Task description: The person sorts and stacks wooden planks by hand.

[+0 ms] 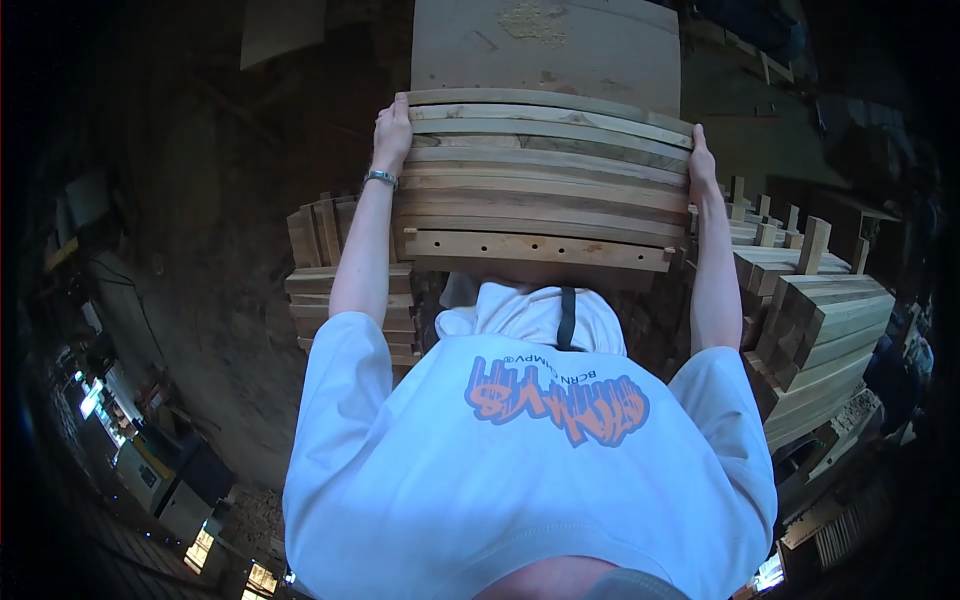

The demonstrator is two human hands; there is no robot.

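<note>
A row of long wooden boards (545,170) lies side by side in front of my body, edges facing up. My left hand (393,133), with a banded watch or bracelet at the wrist, presses on the left ends of the far boards. Against the right ends of the same boards is my right hand (702,162), its fingers partly hidden behind them. Nearest to me is a strip with several round holes (540,248) along its side and small tabs at its ends.
Beyond the boards, a pale panel (545,50) carries a patch of sawdust (533,22). Stacked wood pieces (350,300) stand at my left. Thick wooden blocks (825,325) and upright pegs (815,245) are close by my right arm.
</note>
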